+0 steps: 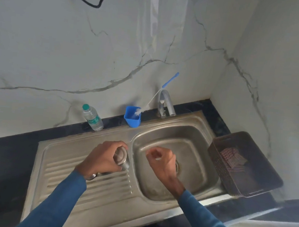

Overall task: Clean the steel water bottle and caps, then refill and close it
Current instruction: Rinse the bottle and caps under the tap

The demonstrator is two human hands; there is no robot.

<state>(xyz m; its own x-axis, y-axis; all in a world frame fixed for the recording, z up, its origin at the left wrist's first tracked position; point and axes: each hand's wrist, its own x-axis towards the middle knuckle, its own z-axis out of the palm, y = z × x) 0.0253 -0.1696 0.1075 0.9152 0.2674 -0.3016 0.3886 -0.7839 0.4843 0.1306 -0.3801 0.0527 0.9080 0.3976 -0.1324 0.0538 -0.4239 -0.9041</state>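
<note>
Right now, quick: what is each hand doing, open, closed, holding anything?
Left hand: grips the steel bottle.
Right hand: fingers curled over the sink; cannot tell if it holds anything.

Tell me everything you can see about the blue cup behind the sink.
The blue cup looks like plastic, squarish, open at the top, narrowing downward. It stands upright at the sink's back edge, by the wall, between the clear water bottle and the tap. A bottle brush stands in it, bristles down, leaning toward the tap.
</note>
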